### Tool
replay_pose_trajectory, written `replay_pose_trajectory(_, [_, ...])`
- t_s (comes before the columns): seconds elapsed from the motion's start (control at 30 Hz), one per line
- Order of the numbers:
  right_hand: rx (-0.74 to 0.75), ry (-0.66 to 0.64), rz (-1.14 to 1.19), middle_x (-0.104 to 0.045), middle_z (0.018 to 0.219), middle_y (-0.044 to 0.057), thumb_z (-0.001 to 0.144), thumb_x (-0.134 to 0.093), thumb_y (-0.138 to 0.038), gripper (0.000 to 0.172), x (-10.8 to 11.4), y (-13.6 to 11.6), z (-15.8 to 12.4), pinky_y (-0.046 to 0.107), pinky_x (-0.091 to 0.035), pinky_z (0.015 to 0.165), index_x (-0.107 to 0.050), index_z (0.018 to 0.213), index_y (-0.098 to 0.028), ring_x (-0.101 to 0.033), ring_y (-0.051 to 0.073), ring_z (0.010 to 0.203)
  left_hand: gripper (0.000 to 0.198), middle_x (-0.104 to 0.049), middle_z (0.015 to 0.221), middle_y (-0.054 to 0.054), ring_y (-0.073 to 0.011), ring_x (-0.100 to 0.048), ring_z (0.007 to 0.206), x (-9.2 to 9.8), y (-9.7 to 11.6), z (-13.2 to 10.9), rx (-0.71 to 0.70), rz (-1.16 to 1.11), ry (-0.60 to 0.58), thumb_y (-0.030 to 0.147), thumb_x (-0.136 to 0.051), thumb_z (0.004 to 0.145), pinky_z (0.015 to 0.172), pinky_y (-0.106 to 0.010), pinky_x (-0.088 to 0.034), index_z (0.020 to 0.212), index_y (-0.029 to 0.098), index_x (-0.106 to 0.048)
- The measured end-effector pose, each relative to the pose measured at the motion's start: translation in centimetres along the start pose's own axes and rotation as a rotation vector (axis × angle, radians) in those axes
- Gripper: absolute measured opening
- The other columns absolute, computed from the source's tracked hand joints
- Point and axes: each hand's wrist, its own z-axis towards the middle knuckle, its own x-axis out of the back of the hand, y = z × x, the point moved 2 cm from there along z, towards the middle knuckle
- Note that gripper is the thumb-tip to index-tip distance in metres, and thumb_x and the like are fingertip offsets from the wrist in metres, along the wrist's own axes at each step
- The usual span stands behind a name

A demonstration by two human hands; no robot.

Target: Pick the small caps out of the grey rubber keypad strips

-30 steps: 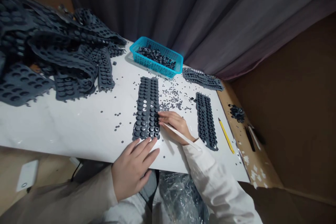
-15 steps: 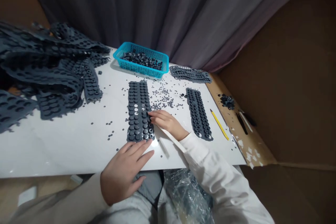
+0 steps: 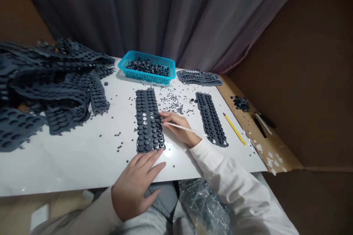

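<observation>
A dark grey moulded rubber sheet point(image 3: 142, 132) with rows of round raised caps lies on the white table, a few white gaps showing where caps are absent. My left hand point(image 3: 140, 180) rests with spread fingers, fingertips touching the sheet's near end. At the sheet's right edge, about mid-length, is my right hand point(image 3: 178, 126), fingers pinched round a thin white stick point(image 3: 187, 129). The stick's far end points right, towards my sleeve; what its other end touches is hidden by the fingers.
A turquoise basket point(image 3: 147, 76) of small dark pieces stands at the back. Heaped rubber sheets point(image 3: 55, 88) fill the left. A second sheet point(image 3: 211, 119) and a yellow pencil-like tool point(image 3: 234, 129) lie right. Small dark discs point(image 3: 176, 102) are scattered between; a black tool point(image 3: 259, 126) lies beyond.
The white stick has swung in my right hand, from slanting down along the wrist to lying nearer level. My left hand stays at the sheet's near end. The view has shifted slightly.
</observation>
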Motion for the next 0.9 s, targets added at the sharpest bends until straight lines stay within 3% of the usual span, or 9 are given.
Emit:
replay_pose_trajectory(0.2, [-0.014,-0.076,0.063,-0.07,0.118,0.014,0.091,-0.06,-0.027,0.011,-0.5,0.0,-0.2,0.039,-0.053,0.098,-0.066,0.096,-0.02,-0.064,0.022,0.115,0.045,-0.044,0.15,-0.005,-0.0265,-0.042,0.133,-0.5,0.4,-0.4,-0.028,0.065,0.101,0.022,-0.053,0.084,0.11,-0.044,-0.028,0.129,0.022,-0.056])
replay_pose_trajectory(0.33, [0.023,-0.098,0.023,-0.07,0.118,0.014,0.091,-0.059,-0.025,0.011,-0.5,0.0,-0.2,0.038,-0.053,0.099,-0.066,0.097,-0.018,-0.063,0.021,0.117,0.047,-0.045,0.149,-0.005,-0.0264,-0.042,0.134,-0.6,0.3,-0.4,-0.028,0.063,0.099,0.02,-0.051,0.085,0.112,-0.043,-0.031,0.131,0.021,-0.055])
replay_pose_trajectory(0.6, [0.196,-0.168,-0.357,-0.07,0.118,0.013,0.095,-0.05,-0.022,0.016,-0.9,0.3,-0.2,0.04,-0.056,0.095,-0.065,0.097,-0.019,-0.064,0.022,0.115,0.051,-0.043,0.15,-0.007,-0.028,-0.042,0.134,-0.9,0.2,-0.6,-0.004,0.036,0.054,0.017,-0.051,0.082,0.11,-0.046,-0.037,0.133,0.02,-0.053])
replay_pose_trajectory(0.73, [0.144,-0.085,-0.367,-0.068,0.121,0.014,0.095,-0.05,-0.021,0.016,-0.2,0.9,0.2,0.043,-0.053,0.099,-0.065,0.097,-0.019,-0.062,0.023,0.117,0.052,-0.044,0.15,-0.007,-0.0283,-0.044,0.133,-0.9,0.3,-0.6,0.001,0.016,0.064,0.017,-0.051,0.08,0.108,-0.046,-0.039,0.132,0.02,-0.053])
replay_pose_trajectory(0.83, [0.071,0.019,-0.311,-0.071,0.115,0.015,0.096,-0.049,-0.023,0.015,0.4,0.8,0.6,0.042,-0.055,0.096,-0.064,0.094,-0.019,-0.066,0.023,0.112,0.053,-0.044,0.15,-0.008,-0.0285,-0.043,0.133,-0.9,0.3,-0.5,-0.002,0.008,0.062,0.017,-0.052,0.08,0.108,-0.046,-0.039,0.133,0.02,-0.052])
replay_pose_trajectory(0.9, [0.049,0.02,-0.225,-0.071,0.114,0.015,0.096,-0.05,-0.025,0.015,0.4,0.4,0.6,0.039,-0.057,0.092,-0.063,0.095,-0.019,-0.067,0.021,0.11,0.055,-0.043,0.15,-0.008,-0.0286,-0.043,0.134,-0.8,0.3,-0.6,-0.001,0.01,0.053,0.017,-0.053,0.079,0.109,-0.046,-0.039,0.134,0.019,-0.051])
